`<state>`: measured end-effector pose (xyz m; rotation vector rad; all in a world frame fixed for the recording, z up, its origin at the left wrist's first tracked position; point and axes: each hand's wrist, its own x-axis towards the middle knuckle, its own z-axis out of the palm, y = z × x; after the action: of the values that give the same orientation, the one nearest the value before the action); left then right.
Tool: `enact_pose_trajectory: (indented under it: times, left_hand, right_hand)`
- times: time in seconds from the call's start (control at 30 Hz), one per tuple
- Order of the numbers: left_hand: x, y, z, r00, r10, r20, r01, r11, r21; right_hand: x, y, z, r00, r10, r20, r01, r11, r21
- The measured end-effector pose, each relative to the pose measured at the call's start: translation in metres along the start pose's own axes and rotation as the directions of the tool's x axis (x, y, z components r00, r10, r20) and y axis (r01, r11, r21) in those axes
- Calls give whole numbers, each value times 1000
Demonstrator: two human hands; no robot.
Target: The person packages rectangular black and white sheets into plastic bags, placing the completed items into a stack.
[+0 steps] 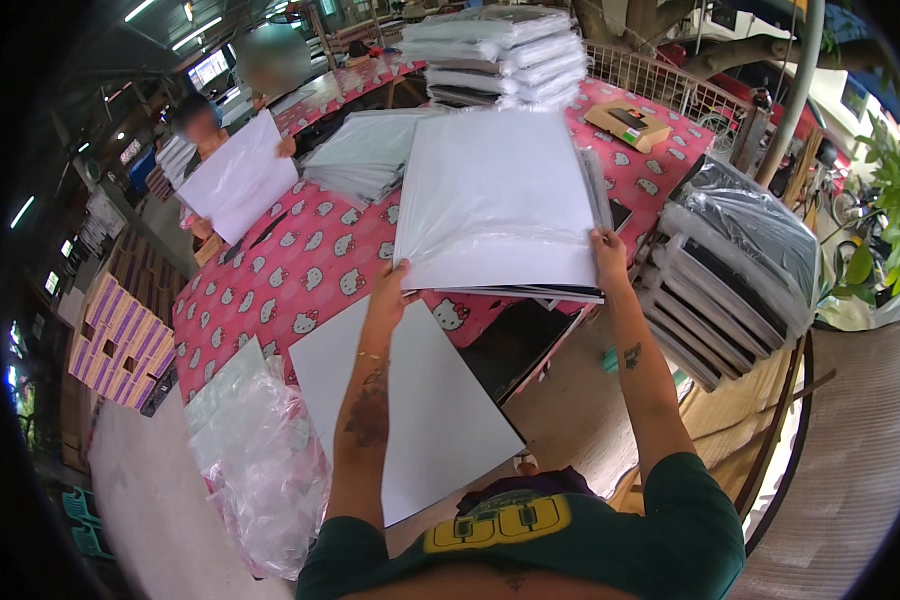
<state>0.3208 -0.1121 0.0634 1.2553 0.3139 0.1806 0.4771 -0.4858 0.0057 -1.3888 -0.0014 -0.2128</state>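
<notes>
My left hand [390,285] grips the near left corner of a large white board [490,190], and my right hand [608,255] closes on its near right corner. Clear plastic wrap covers most of this board, its wrinkled edge crossing just short of the near side. Dark-edged boards show beneath it. Below my left forearm lies a bare white board [420,400] on the table, beside a heap of clear plastic bags [255,450]. A black panel [515,345] juts out between that board and the one I hold.
A pink patterned cloth [315,255] covers the table. Wrapped boards rise in a tall stack [500,60] at the back, with another stack [735,270] at the right. A cardboard box [627,125] sits far right. At the left, another person holds a white sheet [240,180] near stacked cartons [120,340].
</notes>
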Motion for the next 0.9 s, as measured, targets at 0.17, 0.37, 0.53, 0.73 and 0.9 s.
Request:
enact_pose_trajectory:
  times: [0.17, 0.37, 0.53, 0.73, 0.9]
  left_hand:
    - [75, -52, -11, 971, 40, -234, -82, 981, -175]
    - [61, -76, 42, 905, 311, -291, -362, 922, -141]
    - [59, -88, 51, 698, 518, -495, -343, 848, 403]
    - [73, -112, 22, 517, 614, -596, -291, 781, 553]
    - [67, -100, 19, 724, 532, -439, -280, 808, 518]
  right_hand:
    - [16, 4, -5, 952, -16, 307, 32, 998, -47]
    - [10, 21, -29, 946, -241, -216, 65, 796, -602]
    - [9, 18, -20, 837, -482, -259, 225, 735, -640]
    - [-55, -1, 23, 791, -585, 179, 526, 500, -688]
    - [-21, 30, -16, 746, -460, 480, 597, 146, -789]
